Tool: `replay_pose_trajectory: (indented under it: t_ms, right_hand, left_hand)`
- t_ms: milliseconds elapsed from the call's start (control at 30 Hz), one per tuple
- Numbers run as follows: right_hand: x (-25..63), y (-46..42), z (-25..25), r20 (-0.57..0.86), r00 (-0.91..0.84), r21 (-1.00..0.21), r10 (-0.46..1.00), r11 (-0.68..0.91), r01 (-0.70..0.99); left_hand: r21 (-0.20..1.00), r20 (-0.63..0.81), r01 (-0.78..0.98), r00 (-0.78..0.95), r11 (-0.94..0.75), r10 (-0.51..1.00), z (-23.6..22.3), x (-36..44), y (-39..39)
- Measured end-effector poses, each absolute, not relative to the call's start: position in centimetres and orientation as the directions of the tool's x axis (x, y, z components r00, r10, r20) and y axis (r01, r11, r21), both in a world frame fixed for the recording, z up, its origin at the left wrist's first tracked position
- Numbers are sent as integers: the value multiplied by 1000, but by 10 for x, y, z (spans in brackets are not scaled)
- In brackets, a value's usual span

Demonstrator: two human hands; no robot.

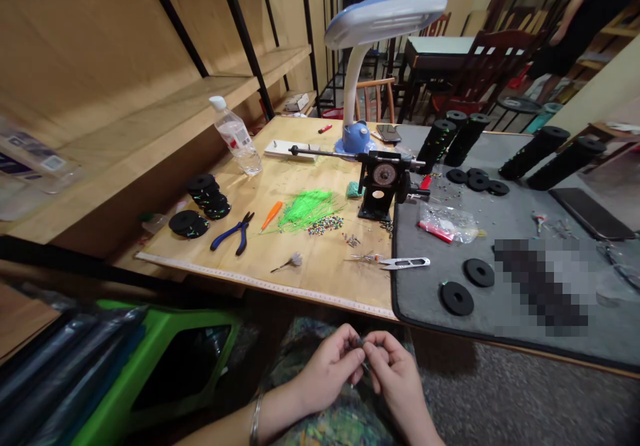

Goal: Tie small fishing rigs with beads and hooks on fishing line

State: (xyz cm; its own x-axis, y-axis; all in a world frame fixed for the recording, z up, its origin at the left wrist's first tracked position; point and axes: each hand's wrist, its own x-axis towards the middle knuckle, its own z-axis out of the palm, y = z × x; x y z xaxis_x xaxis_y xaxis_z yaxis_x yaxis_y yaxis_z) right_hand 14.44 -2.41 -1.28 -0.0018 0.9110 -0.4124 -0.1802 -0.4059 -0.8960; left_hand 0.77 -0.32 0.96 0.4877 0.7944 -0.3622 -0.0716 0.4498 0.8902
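Small dark piece (361, 343), mostly covered, long axis indeterminate. Pinched between nearly closed fingertips of left hand (331, 364) and right hand (399, 371), neither distinctly nearer. Location: above the lap, off the table's (325, 291) front edge, beside the grey mat's (417, 293) near-left corner.

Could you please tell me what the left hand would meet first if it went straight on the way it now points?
Probably the right hand, which lies just ahead of the left hand; both seem to pinch a small dark item, though depth is unclear.
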Motion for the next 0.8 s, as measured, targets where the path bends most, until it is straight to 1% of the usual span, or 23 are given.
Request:
replay_pose_trajectory:
  t_ms: [233, 367, 600, 800]
  right_hand:
    - [144, -24, -11, -401, 0, -902, 916, -394, -175]
    - [142, -26, -14, -394, -8, -900, 919, -388, -201]
    - [143, -26, -13, -399, -14, -901, 917, -395, -181]
    - [142, -26, -12, -387, -25, -908, 922, -386, -163]
  left_hand:
    - [845, -380, -143, 516, 515, 768, 7, 8, -2]
    - [834, -403, -155, 484, 530, 777, 6, 8, -1]
    - [857, -386, -138, 466, 496, 797, 4, 8, -3]
    - [833, -424, -143, 455, 534, 783, 4, 8, -1]
